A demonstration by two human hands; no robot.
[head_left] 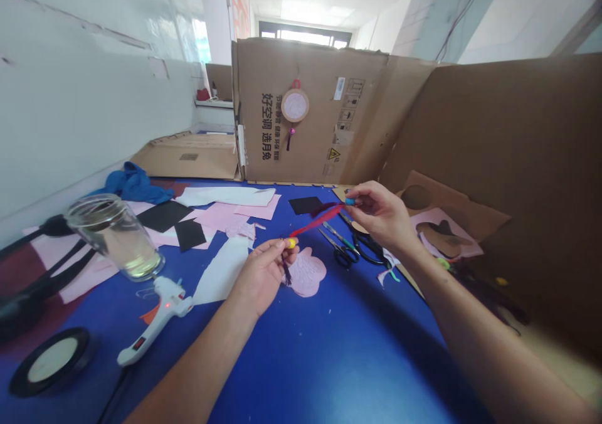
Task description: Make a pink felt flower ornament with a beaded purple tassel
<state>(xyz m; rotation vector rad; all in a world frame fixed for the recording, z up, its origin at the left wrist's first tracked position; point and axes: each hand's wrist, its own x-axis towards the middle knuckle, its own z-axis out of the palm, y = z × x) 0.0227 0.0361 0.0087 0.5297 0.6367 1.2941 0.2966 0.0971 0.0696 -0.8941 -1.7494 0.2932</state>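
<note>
Looking down, my left hand (263, 273) pinches a yellow bead (291, 243) and my right hand (380, 214) pinches a blue bead (348, 201), with a red strip (317, 220) running between them above the blue worktop (357, 342), beside a pink paper cutout (306, 272); my fingers partly hide both beads, and I cannot tell the strip's material

left forearm (188, 374), right forearm (493, 342): cut off by bottom edge | yellow piece (291, 243): partly hidden by left fingers (275, 251) | red strip (317, 220): end hidden by right fingers (360, 193) | dark strands (286, 272) below left hand: too blurred to tell
</note>
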